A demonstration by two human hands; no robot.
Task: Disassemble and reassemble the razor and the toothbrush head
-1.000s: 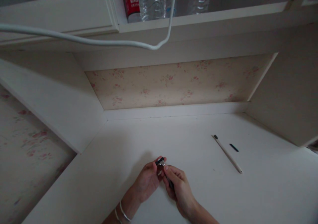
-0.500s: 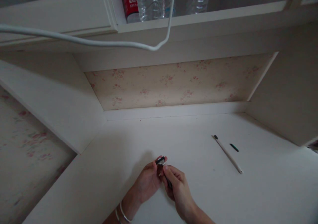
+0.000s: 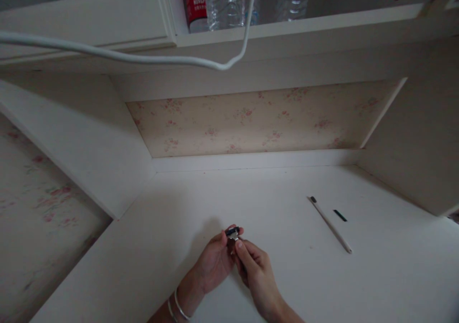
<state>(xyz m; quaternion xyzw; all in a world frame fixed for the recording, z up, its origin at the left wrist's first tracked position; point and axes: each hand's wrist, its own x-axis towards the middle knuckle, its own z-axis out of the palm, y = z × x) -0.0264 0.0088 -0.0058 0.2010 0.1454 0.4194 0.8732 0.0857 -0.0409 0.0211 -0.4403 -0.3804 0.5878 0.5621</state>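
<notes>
Low in the middle of the head view, my two hands meet over a small tool that looks like a razor, with a black head and a shiny silver neck. My left hand is closed on the black head, thumb and fingertips pinching it. Just below the neck, my right hand grips the tool with thumb and fingers, hiding most of its handle. To the right, a toothbrush with a pale handle and dark head lies on the white tabletop. Beside it rests a short, narrow dark green strip.
A thick white cable hangs across the upper view. Clear plastic bottles and a red-labelled bottle stand on the shelf above. White side panels and a floral-papered back wall enclose the tabletop.
The black head has turned slightly, and more of it shows between my left fingers. Both hands otherwise stay in place. The view has shifted a little.
</notes>
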